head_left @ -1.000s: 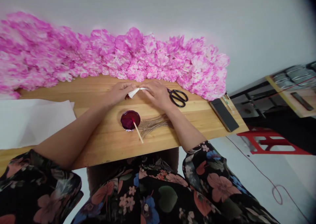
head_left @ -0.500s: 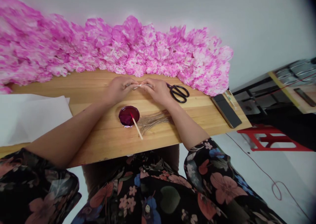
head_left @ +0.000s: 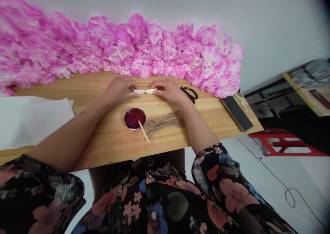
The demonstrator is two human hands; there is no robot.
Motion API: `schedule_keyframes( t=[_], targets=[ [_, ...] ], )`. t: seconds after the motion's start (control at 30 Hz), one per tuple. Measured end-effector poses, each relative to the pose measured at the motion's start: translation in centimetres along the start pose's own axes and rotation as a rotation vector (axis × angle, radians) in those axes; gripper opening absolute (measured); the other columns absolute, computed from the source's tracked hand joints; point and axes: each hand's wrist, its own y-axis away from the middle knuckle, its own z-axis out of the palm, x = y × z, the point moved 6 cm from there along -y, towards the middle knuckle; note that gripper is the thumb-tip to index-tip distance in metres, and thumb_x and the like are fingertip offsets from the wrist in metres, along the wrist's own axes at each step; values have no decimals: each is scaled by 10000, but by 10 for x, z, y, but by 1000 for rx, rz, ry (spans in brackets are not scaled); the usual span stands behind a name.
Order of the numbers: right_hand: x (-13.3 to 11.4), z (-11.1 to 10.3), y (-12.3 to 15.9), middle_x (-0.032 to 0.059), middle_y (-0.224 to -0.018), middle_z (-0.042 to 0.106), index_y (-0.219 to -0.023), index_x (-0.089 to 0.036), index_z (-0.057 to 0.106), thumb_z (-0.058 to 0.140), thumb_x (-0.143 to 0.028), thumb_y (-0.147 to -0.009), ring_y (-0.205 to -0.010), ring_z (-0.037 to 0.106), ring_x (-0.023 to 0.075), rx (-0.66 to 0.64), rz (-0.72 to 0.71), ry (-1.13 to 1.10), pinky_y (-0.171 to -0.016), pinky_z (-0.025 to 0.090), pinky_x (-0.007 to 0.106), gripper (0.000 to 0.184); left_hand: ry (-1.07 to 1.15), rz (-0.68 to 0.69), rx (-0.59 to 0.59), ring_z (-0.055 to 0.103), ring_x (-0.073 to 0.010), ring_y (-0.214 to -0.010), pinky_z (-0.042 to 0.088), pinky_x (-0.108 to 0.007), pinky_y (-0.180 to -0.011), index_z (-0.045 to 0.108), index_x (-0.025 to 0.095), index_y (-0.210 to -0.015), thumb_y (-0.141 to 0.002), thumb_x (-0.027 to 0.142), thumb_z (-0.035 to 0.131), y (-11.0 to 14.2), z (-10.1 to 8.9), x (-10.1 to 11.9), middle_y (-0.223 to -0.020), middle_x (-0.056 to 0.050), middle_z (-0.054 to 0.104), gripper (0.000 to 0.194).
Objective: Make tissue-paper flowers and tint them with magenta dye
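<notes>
A narrow white strip, apparently folded paper [head_left: 151, 91], spans the gap between my hands above the wooden table and is pinched in at its middle by a thin dark band. My left hand [head_left: 120, 90] grips its left end between thumb and fingers. The right end is held by the fingertips of my right hand [head_left: 168, 90]. Below them sits a round dish of dark red liquid [head_left: 134, 118], with a wooden stick [head_left: 143, 131] leaning in it, its tip red. Brown twine strands [head_left: 165, 121] lie beside the dish, partly under my right forearm.
Pink-and-white paper flowers [head_left: 144, 52] line the back of the table [head_left: 103, 151]. Black-handled scissors [head_left: 190, 93] lie partly hidden behind my right hand. White paper sheets [head_left: 33, 122] are at the left, a phone [head_left: 237, 113] at the right. A red stool [head_left: 286, 143] stands on the floor.
My hands have moved apart, and more of the white strip now shows between them. My right hand covers more of the scissors than before.
</notes>
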Motion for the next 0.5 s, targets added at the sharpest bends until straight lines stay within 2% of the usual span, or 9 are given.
schedule_keyframes(
  t=[0.13, 0.3, 0.4, 0.5],
  targets=[
    [4, -6, 2, 88, -1274, 834, -1351, -238, 821, 852, -349, -931, -1055, 727, 263, -15, 32, 8, -993, 571, 430, 435, 57, -48, -4, 668, -274, -1070, 462, -353, -951, 765, 182, -1218, -884, 429, 888, 5, -6, 1, -1096, -58, 805, 433],
    [-3, -1, 2, 72, -1364, 817, -1473, -279, 761, 899, -310, -889, -1165, 741, 292, -37, -10, 134, -1054, 590, 457, 601, 125, -57, 50, 652, -250, -1040, 461, -343, -976, 776, 194, -1252, -904, 421, 848, 8, -6, 3, -1029, -15, 781, 422],
    [-5, 1, 1, 72, -1358, 820, -1461, -296, 762, 889, -278, -895, -1203, 732, 306, -28, -18, 188, -1065, 583, 466, 580, 120, -43, 64, 651, -261, -1011, 474, -373, -979, 798, 206, -1260, -886, 395, 839, 7, -2, 3, -1008, -28, 779, 421],
    [-4, 1, 1, 78, -1249, 836, -1283, -262, 819, 805, -235, -957, -1110, 726, 276, -22, 8, 192, -996, 564, 425, 328, 103, -44, 81, 663, -280, -950, 493, -402, -940, 831, 232, -1106, -900, 357, 766, 6, 1, 1, -928, -52, 769, 250]
  ],
)
